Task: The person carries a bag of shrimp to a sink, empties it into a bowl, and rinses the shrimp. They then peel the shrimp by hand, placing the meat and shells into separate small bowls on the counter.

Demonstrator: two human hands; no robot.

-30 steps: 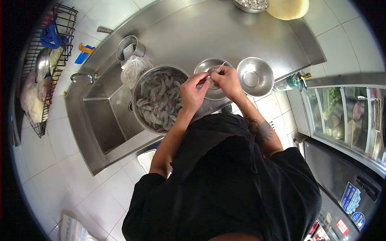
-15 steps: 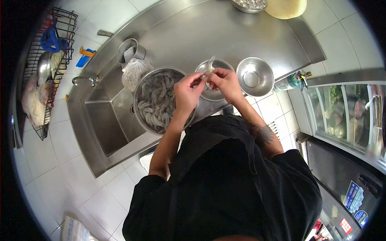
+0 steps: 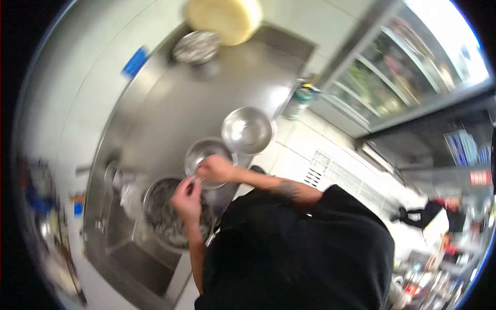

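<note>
My left hand [image 3: 187, 200] and my right hand [image 3: 216, 169] meet fingertip to fingertip, both pinching a small shrimp [image 3: 192, 179] that is blurred and mostly covered by the fingers. Below my left hand is a large metal bowl [image 3: 145, 200] heaped with grey, unpeeled shrimp [image 3: 168, 222]. My right hand hovers over the edge of a smaller steel bowl [image 3: 198, 149], whose contents are hard to make out. Beside that, a shiny steel bowl [image 3: 248, 132] has nothing visible inside.
On the steel counter [image 3: 160, 111], a bowl of pale pieces [image 3: 196, 47] stands by a round yellowish board [image 3: 225, 20]. A sink [image 3: 142, 268] lies at the lower left. A glass-door fridge [image 3: 398, 72] stands right; farther off is a person in dark clothing [image 3: 426, 214].
My view has swung to the right, bringing more of the fridge and the room into sight and blurring the picture. My hands stay together at the bowls, still pinching.
</note>
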